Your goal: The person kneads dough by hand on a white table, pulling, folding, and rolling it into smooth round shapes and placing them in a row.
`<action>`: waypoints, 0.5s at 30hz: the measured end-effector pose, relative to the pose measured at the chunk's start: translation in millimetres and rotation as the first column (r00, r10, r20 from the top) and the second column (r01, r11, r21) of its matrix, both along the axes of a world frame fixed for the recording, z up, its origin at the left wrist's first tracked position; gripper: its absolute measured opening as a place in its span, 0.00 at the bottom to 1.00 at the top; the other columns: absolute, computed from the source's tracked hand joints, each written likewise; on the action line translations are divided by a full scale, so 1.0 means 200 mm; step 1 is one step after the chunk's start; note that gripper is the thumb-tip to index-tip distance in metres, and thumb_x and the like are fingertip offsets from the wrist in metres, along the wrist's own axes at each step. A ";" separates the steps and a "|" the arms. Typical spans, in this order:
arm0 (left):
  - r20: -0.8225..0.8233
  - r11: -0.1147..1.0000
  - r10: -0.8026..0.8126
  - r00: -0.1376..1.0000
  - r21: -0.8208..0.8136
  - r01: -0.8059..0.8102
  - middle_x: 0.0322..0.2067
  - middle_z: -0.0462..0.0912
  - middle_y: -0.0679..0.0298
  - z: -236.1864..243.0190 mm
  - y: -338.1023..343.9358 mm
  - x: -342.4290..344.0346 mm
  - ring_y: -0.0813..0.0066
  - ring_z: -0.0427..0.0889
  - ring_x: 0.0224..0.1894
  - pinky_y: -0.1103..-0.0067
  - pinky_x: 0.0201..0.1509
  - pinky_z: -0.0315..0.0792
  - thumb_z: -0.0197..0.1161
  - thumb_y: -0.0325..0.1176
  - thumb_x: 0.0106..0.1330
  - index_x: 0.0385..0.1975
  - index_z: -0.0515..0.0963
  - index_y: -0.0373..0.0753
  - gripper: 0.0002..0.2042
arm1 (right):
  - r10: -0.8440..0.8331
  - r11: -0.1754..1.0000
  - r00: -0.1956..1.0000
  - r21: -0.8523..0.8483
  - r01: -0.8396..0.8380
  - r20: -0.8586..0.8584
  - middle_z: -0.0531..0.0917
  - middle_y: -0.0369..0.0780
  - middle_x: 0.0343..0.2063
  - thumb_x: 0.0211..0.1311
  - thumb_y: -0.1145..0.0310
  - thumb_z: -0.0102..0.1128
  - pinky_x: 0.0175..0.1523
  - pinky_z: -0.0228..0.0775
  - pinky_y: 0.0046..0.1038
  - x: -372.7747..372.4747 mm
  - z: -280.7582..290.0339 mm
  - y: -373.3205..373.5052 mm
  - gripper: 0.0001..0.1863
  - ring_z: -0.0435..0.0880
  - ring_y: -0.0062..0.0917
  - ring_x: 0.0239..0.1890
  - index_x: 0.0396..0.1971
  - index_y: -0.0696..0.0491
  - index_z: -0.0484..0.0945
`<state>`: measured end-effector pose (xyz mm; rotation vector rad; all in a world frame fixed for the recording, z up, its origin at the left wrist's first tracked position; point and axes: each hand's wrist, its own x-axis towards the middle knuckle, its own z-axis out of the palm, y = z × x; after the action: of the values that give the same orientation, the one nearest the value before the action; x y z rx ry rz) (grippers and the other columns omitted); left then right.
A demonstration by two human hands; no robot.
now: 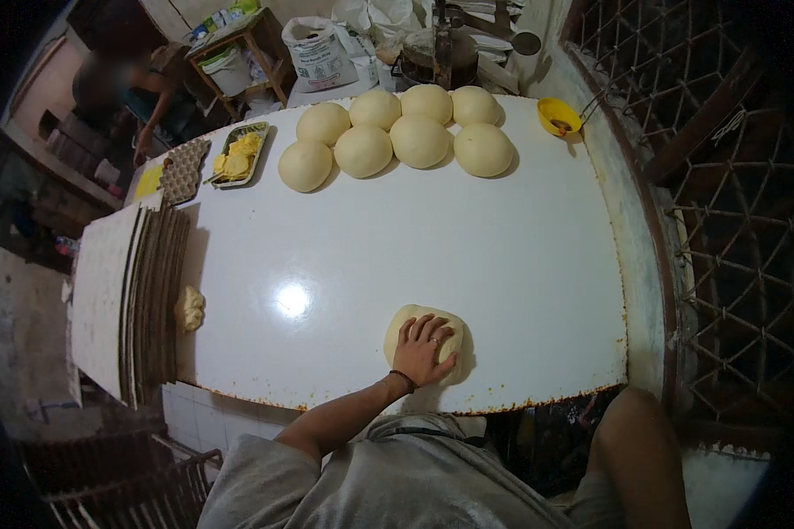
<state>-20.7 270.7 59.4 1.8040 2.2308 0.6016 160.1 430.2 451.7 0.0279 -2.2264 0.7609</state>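
My left hand (426, 348) lies palm down on a pale dough ball (400, 328) near the table's front edge. Its fingers are spread and slightly bent over the top, with the thumb out to the right. A ring and a dark bracelet show on this hand and wrist. The dough under it is rounded and a little flattened. My right hand is out of view; only a bent bare limb shows at the lower right. Two rows of smooth, round dough balls (421, 141) sit along the far side of the white table (370, 238).
Stacked boards (132, 300) stand at the table's left, with a small dough lump (191, 309) beside them. Far left are a tray of yellow spread (241, 155) and an egg tray (183, 170), near another person. A yellow bowl (559, 116) sits far right, by a wall with metal lattice (732, 220).
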 end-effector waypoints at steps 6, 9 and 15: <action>-0.027 0.999 -0.018 0.999 0.034 0.019 0.68 0.75 0.63 0.01 -0.01 -0.01 0.59 0.63 0.77 0.53 0.82 0.48 0.63 0.56 0.68 0.62 0.80 0.50 0.26 | 0.001 1.000 1.000 0.000 -0.001 0.000 0.77 0.47 0.68 0.84 0.63 0.48 0.74 0.67 0.34 -0.02 0.00 -0.01 0.23 0.74 0.31 0.72 0.71 0.57 0.71; -0.015 0.997 -0.027 1.000 0.067 0.028 0.68 0.75 0.63 0.01 -0.01 -0.01 0.59 0.64 0.77 0.53 0.82 0.48 0.62 0.56 0.68 0.62 0.80 0.50 0.27 | -0.001 1.000 1.000 -0.003 0.001 0.004 0.77 0.47 0.68 0.84 0.63 0.49 0.74 0.67 0.34 -0.03 0.00 -0.01 0.23 0.73 0.31 0.72 0.71 0.57 0.71; -0.008 1.000 0.001 1.000 0.011 -0.001 0.69 0.74 0.64 0.01 -0.01 -0.01 0.60 0.63 0.77 0.54 0.82 0.48 0.62 0.58 0.68 0.62 0.80 0.50 0.27 | 0.008 1.000 1.000 -0.006 -0.008 0.004 0.77 0.47 0.68 0.85 0.63 0.49 0.74 0.67 0.34 -0.04 -0.01 -0.02 0.23 0.73 0.32 0.72 0.70 0.57 0.72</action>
<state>-22.2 268.9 60.9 1.8134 2.2383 0.6087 152.8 425.3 450.3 0.0322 -2.2288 0.7727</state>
